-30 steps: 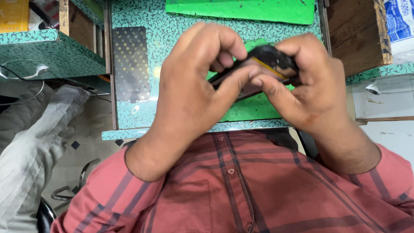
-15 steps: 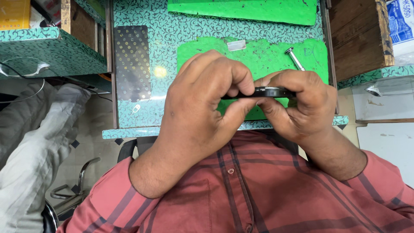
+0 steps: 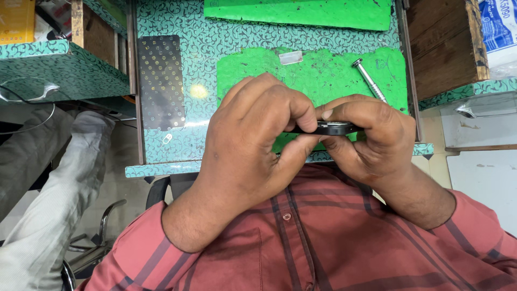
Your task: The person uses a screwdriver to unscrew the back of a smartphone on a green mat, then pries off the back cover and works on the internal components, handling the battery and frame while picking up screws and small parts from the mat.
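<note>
Both hands hold one thin black flat device (image 3: 329, 128), seen edge-on, close to my chest above the table's front edge. My left hand (image 3: 253, 145) grips its left end, fingers curled over the top and thumb underneath. My right hand (image 3: 366, 137) wraps its right end, with the fingertips pressed on the top edge. Most of the device is hidden by the fingers. Under the hands lies a torn green mat (image 3: 323, 75).
A metal screwdriver (image 3: 369, 80) lies on the mat's right side, a small silver strip (image 3: 291, 57) at its top edge. A dark dotted panel (image 3: 160, 81) lies on the patterned teal table (image 3: 199, 64). Wooden box (image 3: 444, 43) at right; a person's grey trouser leg (image 3: 48, 215) at left.
The device has turned from tilted, with its orange-marked face showing, to flat and edge-on. My hands have drawn toward my chest, uncovering the mat and the screwdriver.
</note>
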Demonstrator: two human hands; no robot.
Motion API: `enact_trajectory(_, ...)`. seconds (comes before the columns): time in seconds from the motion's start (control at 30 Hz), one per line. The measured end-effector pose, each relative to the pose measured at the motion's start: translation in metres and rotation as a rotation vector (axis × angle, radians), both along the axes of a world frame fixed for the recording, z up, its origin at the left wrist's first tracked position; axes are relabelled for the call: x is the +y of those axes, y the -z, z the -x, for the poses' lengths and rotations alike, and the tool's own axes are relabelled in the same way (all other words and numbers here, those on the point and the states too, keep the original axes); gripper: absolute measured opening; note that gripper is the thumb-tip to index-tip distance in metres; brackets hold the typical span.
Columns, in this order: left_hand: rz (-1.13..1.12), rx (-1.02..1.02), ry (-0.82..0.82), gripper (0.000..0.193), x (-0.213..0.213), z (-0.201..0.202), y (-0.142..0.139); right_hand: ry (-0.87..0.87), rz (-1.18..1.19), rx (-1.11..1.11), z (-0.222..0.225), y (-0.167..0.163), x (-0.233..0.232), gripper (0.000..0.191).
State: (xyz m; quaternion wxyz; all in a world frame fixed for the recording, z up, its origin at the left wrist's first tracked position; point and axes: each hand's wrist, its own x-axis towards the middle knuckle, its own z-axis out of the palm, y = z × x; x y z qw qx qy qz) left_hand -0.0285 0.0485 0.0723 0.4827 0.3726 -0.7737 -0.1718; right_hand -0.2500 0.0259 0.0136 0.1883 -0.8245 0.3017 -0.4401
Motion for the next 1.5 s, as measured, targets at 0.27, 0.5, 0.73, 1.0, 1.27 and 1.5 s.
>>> enact_trajectory(0.27,-0.139,0.088,0.070,0.030,-0.001,-0.001,-0.001,0.027,-0.086,-0.060,-0.007,-0.001,0.002,0.039)
enact_trajectory(0.5,-0.163,-0.017,-0.037,0.027,0.005,-0.029,-0.020,-0.041,-0.353,-0.145,0.002,-0.037,-0.020,0.025)
enact_trajectory(0.73,-0.116,-0.352,-0.038,0.023,0.001,-0.047,-0.014,-0.017,-0.028,0.560,-0.004,-0.033,-0.100,0.016)
enact_trajectory(1.0,-0.067,-0.424,-0.111,0.023,-0.008,-0.039,0.012,-0.029,-0.193,0.478,-0.023,0.006,-0.140,0.019)
enact_trajectory(1.27,-0.051,-0.319,-0.113,0.026,-0.002,-0.044,0.015,0.014,-0.352,0.306,-0.014,-0.029,-0.112,0.014)
enact_trajectory(1.5,-0.048,-0.171,-0.085,0.027,-0.001,-0.042,0.018,-0.186,-0.518,-0.085,-0.009,-0.052,-0.047,0.012)
